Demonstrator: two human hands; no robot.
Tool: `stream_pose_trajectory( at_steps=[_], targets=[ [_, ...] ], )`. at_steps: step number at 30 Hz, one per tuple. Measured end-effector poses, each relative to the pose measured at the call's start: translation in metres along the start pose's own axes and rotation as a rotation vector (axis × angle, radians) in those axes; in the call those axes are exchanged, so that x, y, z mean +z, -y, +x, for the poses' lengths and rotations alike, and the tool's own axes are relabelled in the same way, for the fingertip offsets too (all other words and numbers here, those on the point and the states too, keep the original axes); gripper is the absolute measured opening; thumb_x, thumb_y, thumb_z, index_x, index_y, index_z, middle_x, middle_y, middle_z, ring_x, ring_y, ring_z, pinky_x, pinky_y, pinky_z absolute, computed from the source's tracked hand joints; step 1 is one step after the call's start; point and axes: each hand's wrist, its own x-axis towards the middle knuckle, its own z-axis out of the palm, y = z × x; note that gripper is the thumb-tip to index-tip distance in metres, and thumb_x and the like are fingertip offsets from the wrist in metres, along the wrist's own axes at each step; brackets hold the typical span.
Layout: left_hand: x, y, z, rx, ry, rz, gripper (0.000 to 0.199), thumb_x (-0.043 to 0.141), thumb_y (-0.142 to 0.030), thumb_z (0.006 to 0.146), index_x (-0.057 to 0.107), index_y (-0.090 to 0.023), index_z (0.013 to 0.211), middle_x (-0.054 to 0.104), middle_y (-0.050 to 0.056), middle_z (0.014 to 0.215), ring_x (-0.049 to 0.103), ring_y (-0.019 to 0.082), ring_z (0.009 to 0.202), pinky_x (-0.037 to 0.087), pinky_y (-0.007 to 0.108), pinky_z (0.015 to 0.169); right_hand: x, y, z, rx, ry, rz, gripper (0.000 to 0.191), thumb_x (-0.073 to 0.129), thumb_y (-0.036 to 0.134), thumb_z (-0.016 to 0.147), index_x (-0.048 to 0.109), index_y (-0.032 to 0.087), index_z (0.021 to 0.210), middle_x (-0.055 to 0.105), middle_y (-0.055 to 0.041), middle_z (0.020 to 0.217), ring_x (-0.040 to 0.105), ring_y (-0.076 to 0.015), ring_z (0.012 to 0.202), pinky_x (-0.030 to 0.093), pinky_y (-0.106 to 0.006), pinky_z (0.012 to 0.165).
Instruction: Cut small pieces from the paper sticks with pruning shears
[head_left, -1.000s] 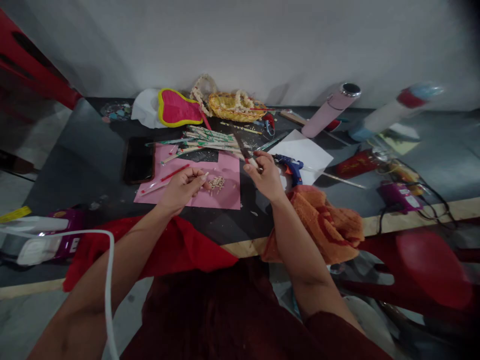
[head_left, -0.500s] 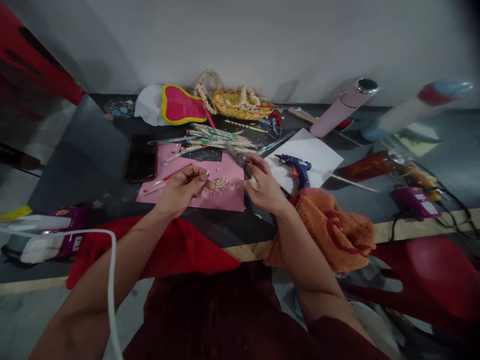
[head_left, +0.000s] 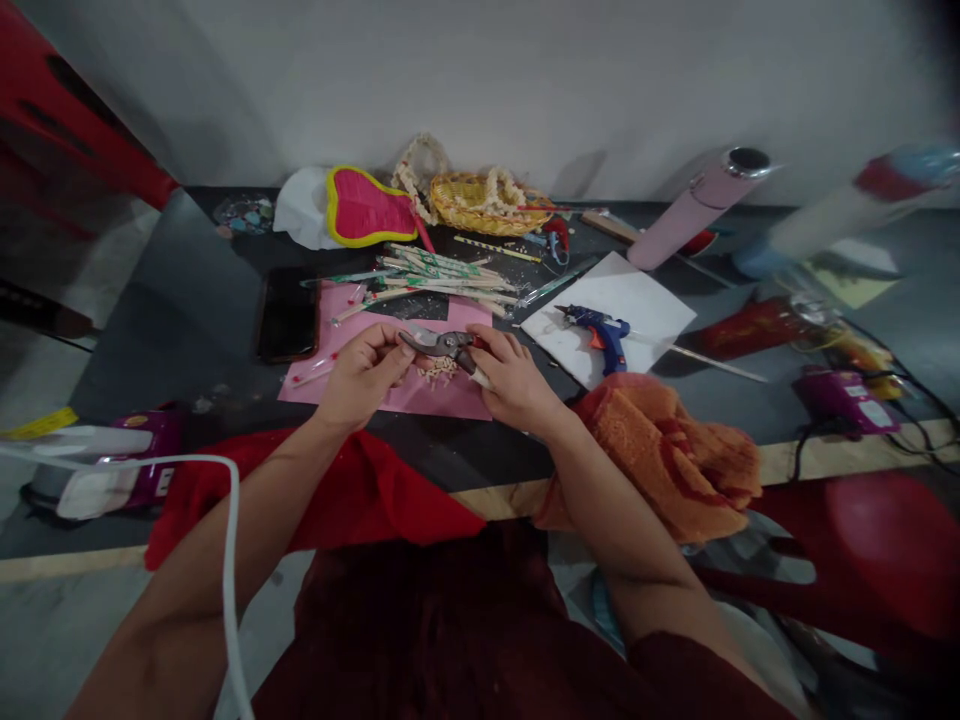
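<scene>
At the middle of the frame, the clippers (head_left: 444,343), gripped by the right hand (head_left: 519,385), have been brought to the left hand (head_left: 358,378). Its fingertips are pressed together; anything pinched is hidden.

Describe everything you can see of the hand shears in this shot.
The hand shears have dark grey, metal-looking blades, the visible one curved, joined at a round pivot. Of the handles, mostly hidden in the right hand, a reddish part and a pale part show. They lie roughly sideways above the pink sheet and small pale pieces, tips at the fingers of the left hand. Whether the blades are fully closed is unclear.
</scene>
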Motion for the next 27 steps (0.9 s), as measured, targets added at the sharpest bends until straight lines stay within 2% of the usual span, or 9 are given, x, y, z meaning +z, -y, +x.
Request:
stream_pose_trajectory(
  at_steps=[9, 14, 16, 18, 21, 27],
  targets=[
    [0.0, 0.0, -0.002, 0.013, 0.038, 0.162, 0.015, 0.064, -0.029, 0.08, 0.057, -0.016, 0.085, 0.071, 0.004, 0.075, 0.04, 0.005, 0.045, 0.028, 0.018, 0.042, -0.002, 0.003, 0.0, -0.013, 0.0, -0.001, 0.043, 0.046, 0.013, 0.08, 0.051, 0.02, 0.122, 0.037, -0.0089, 0.145, 0.04, -0.0296, 0.12, 0.042, -0.047, 0.091],
    [0.001, -0.004, -0.003, 0.047, 0.032, 0.219, 0.017, 0.066, -0.031, 0.079, 0.058, -0.016, 0.084, 0.072, 0.004, 0.074, 0.052, 0.007, 0.049, 0.04, 0.02, 0.048, 0.0, 0.001, 0.0, -0.015, -0.01, 0.021, 0.039, 0.046, 0.013, 0.079, 0.052, 0.019, 0.117, 0.041, -0.0098, 0.143, 0.042, -0.03, 0.119, 0.041, -0.048, 0.093],
    [0.002, -0.006, -0.004, 0.07, 0.023, 0.225, 0.019, 0.066, -0.033, 0.079, 0.058, -0.017, 0.082, 0.073, 0.004, 0.074, 0.057, 0.008, 0.052, 0.046, 0.021, 0.053, 0.001, 0.001, 0.0, -0.004, -0.044, 0.061, 0.044, 0.049, 0.016, 0.077, 0.048, 0.016, 0.121, 0.042, -0.0125, 0.141, 0.044, -0.03, 0.119, 0.041, -0.048, 0.093],
    [0.003, -0.008, -0.006, 0.091, 0.015, 0.247, 0.021, 0.068, -0.035, 0.078, 0.058, -0.017, 0.083, 0.073, 0.005, 0.074, 0.061, 0.011, 0.056, 0.049, 0.023, 0.057, 0.002, 0.002, 0.0, 0.011, -0.074, 0.097, 0.059, 0.052, 0.021, 0.077, 0.037, 0.013, 0.133, 0.042, -0.0152, 0.141, 0.045, -0.0304, 0.119, 0.041, -0.048, 0.094],
    [0.004, -0.01, -0.01, 0.135, 0.035, 0.31, 0.024, 0.068, -0.037, 0.078, 0.06, -0.016, 0.085, 0.074, 0.006, 0.079, 0.068, 0.015, 0.068, 0.053, 0.026, 0.065, 0.002, 0.004, 0.001, 0.022, -0.052, 0.08, 0.076, 0.055, 0.03, 0.078, 0.022, 0.016, 0.145, 0.043, -0.0148, 0.14, 0.045, -0.0318, 0.118, 0.042, -0.05, 0.093],
    [0.006, -0.015, -0.016, 0.197, 0.075, 0.33, 0.023, 0.066, -0.037, 0.081, 0.06, -0.015, 0.086, 0.074, 0.007, 0.082, 0.07, 0.016, 0.073, 0.055, 0.026, 0.068, 0.002, 0.007, 0.002, 0.031, -0.077, 0.014, 0.068, 0.051, 0.024, 0.079, 0.03, 0.022, 0.143, 0.053, -0.0123, 0.123, 0.049, -0.0289, 0.111, 0.042, -0.045, 0.091]
  ],
)
